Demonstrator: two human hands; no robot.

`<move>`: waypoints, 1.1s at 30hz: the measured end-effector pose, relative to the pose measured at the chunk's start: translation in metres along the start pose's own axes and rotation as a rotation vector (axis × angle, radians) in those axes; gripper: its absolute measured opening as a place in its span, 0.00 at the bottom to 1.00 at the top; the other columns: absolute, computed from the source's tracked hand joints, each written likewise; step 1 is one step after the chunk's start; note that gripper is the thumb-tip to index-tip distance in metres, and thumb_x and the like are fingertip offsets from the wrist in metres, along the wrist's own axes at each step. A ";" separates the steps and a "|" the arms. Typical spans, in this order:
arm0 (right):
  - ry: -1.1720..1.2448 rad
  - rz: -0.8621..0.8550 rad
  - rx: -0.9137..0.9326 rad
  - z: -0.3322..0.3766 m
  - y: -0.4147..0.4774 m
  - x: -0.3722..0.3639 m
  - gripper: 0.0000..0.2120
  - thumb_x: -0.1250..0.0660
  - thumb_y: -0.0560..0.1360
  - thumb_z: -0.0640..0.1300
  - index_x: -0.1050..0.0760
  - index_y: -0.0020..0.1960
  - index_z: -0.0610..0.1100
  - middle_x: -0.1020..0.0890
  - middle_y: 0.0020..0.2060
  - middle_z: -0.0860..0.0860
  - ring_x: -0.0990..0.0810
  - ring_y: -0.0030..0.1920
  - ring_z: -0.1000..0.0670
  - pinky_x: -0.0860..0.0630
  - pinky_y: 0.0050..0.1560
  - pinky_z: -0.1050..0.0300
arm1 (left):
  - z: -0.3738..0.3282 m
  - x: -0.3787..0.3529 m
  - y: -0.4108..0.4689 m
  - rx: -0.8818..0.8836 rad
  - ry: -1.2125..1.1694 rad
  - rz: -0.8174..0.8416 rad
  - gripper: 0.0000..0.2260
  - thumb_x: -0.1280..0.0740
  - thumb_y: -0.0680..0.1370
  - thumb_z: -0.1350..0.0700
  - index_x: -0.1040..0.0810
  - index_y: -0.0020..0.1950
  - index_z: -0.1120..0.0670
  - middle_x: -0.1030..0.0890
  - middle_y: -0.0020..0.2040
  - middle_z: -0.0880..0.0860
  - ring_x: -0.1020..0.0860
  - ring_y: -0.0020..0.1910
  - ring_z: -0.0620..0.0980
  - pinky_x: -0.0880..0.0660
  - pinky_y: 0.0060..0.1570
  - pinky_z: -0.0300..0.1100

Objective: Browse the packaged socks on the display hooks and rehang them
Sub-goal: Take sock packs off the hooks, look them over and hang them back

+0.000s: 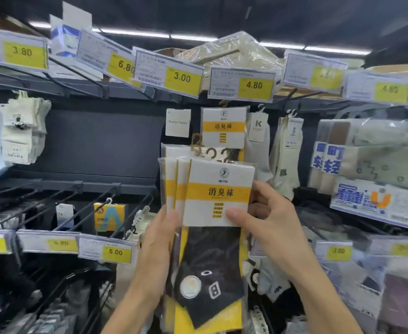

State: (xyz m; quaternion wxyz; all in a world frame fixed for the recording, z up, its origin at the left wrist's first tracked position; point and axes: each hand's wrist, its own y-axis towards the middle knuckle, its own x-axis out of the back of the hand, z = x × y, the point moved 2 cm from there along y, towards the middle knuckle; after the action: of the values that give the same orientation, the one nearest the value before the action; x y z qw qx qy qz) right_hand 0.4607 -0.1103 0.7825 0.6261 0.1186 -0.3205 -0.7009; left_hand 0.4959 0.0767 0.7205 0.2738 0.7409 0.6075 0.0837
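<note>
Head view, one frame.

Item 1: stack of sock packs (218, 194), centre of frame, held off the hooks in front of the rack. Several packs were fanned one behind another, each with a white card crossed by a yellow band; the black and yellow sock of the front pack hung below towards the bottom edge. Brown hanger hooks (198, 144) stood up from the tops of the packs.

Item 2: left hand (159, 239), lower centre, gripped the left edge of the stack, its fingers curled round the side.

Item 3: right hand (268, 220), right of centre, pinched the front pack, with the thumb flat on the lower right of the card and the fingers behind its right edge.

Item 4: matching hung pack (223, 126), just above the stack, hung under the 4.80 price tag (242, 84).

Item 5: 3.00 price tag (169, 73), upper centre.

Item 6: white socks (22, 127), left edge, hanging.

Item 7: 5.00 price tag (106, 249), lower left.
</note>
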 end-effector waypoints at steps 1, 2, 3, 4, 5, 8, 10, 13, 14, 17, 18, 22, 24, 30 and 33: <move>0.026 0.007 -0.006 -0.001 0.001 0.004 0.17 0.25 0.71 0.41 0.22 0.56 0.56 0.15 0.49 0.58 0.15 0.48 0.54 0.18 0.45 0.61 | 0.002 0.000 0.000 0.007 0.003 -0.007 0.31 0.37 0.72 0.27 0.24 0.68 0.42 0.20 0.66 0.50 0.23 0.67 0.54 0.29 0.65 0.59; 0.052 0.014 -0.010 -0.002 0.002 0.006 0.17 0.25 0.71 0.39 0.22 0.56 0.55 0.14 0.49 0.57 0.15 0.48 0.54 0.19 0.46 0.63 | 0.002 0.001 0.000 0.010 0.011 -0.028 0.33 0.38 0.71 0.26 0.26 0.71 0.42 0.22 0.69 0.49 0.26 0.70 0.54 0.32 0.68 0.61; 0.077 0.020 -0.015 -0.003 0.002 0.008 0.17 0.25 0.72 0.38 0.22 0.56 0.54 0.14 0.49 0.57 0.15 0.49 0.55 0.19 0.46 0.64 | 0.002 0.001 0.000 0.017 0.022 -0.046 0.35 0.38 0.70 0.24 0.28 0.72 0.41 0.24 0.71 0.48 0.28 0.71 0.53 0.34 0.70 0.62; 0.098 0.031 -0.021 -0.004 0.001 0.009 0.17 0.26 0.72 0.38 0.22 0.57 0.53 0.14 0.50 0.57 0.15 0.50 0.55 0.20 0.47 0.65 | 0.002 0.000 0.000 0.023 0.034 -0.056 0.36 0.38 0.68 0.23 0.29 0.72 0.40 0.25 0.71 0.47 0.28 0.72 0.53 0.35 0.70 0.62; 0.112 0.044 -0.027 -0.005 0.000 0.009 0.17 0.27 0.73 0.38 0.23 0.58 0.52 0.14 0.51 0.57 0.15 0.51 0.55 0.20 0.48 0.65 | 0.001 -0.002 0.000 0.014 0.045 -0.054 0.35 0.38 0.68 0.23 0.28 0.71 0.39 0.24 0.70 0.46 0.27 0.71 0.51 0.33 0.70 0.61; 0.149 0.078 -0.037 -0.006 0.000 0.007 0.19 0.28 0.74 0.38 0.25 0.63 0.49 0.15 0.54 0.55 0.17 0.55 0.55 0.20 0.56 0.61 | -0.005 -0.011 0.000 -0.054 0.051 -0.037 0.26 0.35 0.71 0.27 0.23 0.64 0.38 0.17 0.62 0.45 0.20 0.62 0.46 0.26 0.62 0.53; 0.180 0.076 -0.038 -0.007 0.002 0.007 0.19 0.29 0.74 0.36 0.25 0.63 0.49 0.15 0.54 0.54 0.17 0.56 0.54 0.21 0.58 0.58 | -0.008 -0.014 0.002 -0.070 0.008 -0.041 0.23 0.34 0.72 0.31 0.22 0.63 0.40 0.16 0.60 0.47 0.18 0.60 0.49 0.22 0.59 0.50; 0.257 0.060 -0.042 -0.007 0.005 0.008 0.18 0.30 0.74 0.35 0.24 0.60 0.50 0.15 0.53 0.52 0.16 0.55 0.52 0.19 0.56 0.56 | -0.011 -0.012 0.003 -0.101 0.003 -0.066 0.21 0.33 0.74 0.33 0.22 0.62 0.41 0.16 0.60 0.49 0.18 0.60 0.50 0.19 0.55 0.44; 0.292 0.029 -0.041 -0.007 0.008 0.010 0.17 0.31 0.74 0.34 0.24 0.60 0.49 0.15 0.53 0.51 0.16 0.55 0.50 0.18 0.54 0.54 | -0.012 -0.009 0.003 -0.116 0.016 -0.084 0.21 0.33 0.73 0.32 0.21 0.61 0.41 0.16 0.60 0.49 0.18 0.59 0.49 0.20 0.54 0.42; 0.401 -0.124 -0.060 -0.009 0.024 0.026 0.14 0.33 0.75 0.33 0.23 0.58 0.44 0.15 0.53 0.47 0.16 0.55 0.44 0.20 0.55 0.46 | -0.014 0.003 0.000 -0.122 -0.010 -0.158 0.23 0.30 0.69 0.31 0.18 0.58 0.42 0.15 0.58 0.48 0.17 0.58 0.48 0.21 0.50 0.35; 0.437 -0.167 -0.073 -0.009 0.031 0.033 0.13 0.34 0.75 0.33 0.23 0.57 0.43 0.15 0.53 0.45 0.16 0.55 0.43 0.21 0.54 0.45 | -0.014 0.009 -0.001 -0.117 -0.030 -0.194 0.24 0.29 0.67 0.30 0.17 0.57 0.42 0.15 0.57 0.48 0.16 0.56 0.48 0.20 0.48 0.34; 0.410 -0.287 -0.081 -0.006 0.067 0.054 0.12 0.35 0.75 0.31 0.22 0.52 0.46 0.13 0.48 0.49 0.14 0.50 0.46 0.19 0.50 0.49 | -0.015 0.030 -0.007 -0.114 -0.033 -0.294 0.27 0.27 0.64 0.29 0.16 0.56 0.43 0.14 0.56 0.49 0.16 0.55 0.48 0.19 0.47 0.36; 0.378 -0.301 -0.071 -0.003 0.088 0.056 0.14 0.35 0.74 0.31 0.22 0.54 0.46 0.13 0.46 0.49 0.14 0.50 0.47 0.18 0.47 0.53 | -0.016 0.034 -0.008 -0.100 -0.028 -0.307 0.27 0.27 0.64 0.29 0.16 0.56 0.44 0.14 0.55 0.49 0.16 0.55 0.49 0.18 0.48 0.38; 0.162 -0.270 -0.019 0.001 0.136 0.042 0.16 0.36 0.76 0.31 0.21 0.58 0.45 0.14 0.41 0.61 0.16 0.46 0.61 0.20 0.50 0.63 | -0.016 0.027 -0.011 -0.079 -0.030 -0.251 0.27 0.27 0.63 0.29 0.15 0.55 0.44 0.14 0.54 0.50 0.15 0.53 0.49 0.19 0.46 0.36; 0.145 -0.213 0.007 -0.003 0.145 0.028 0.17 0.37 0.76 0.32 0.23 0.60 0.49 0.14 0.50 0.56 0.17 0.52 0.58 0.22 0.56 0.58 | -0.012 0.025 -0.015 -0.043 -0.048 -0.226 0.27 0.26 0.64 0.30 0.15 0.56 0.45 0.14 0.55 0.50 0.15 0.53 0.49 0.19 0.45 0.35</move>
State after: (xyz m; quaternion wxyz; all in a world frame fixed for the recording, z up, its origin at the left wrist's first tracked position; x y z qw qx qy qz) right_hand 0.5730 -0.1389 0.8735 0.5691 0.2048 -0.2624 -0.7519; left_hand 0.4835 0.1052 0.7173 0.3118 0.6635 0.6784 0.0475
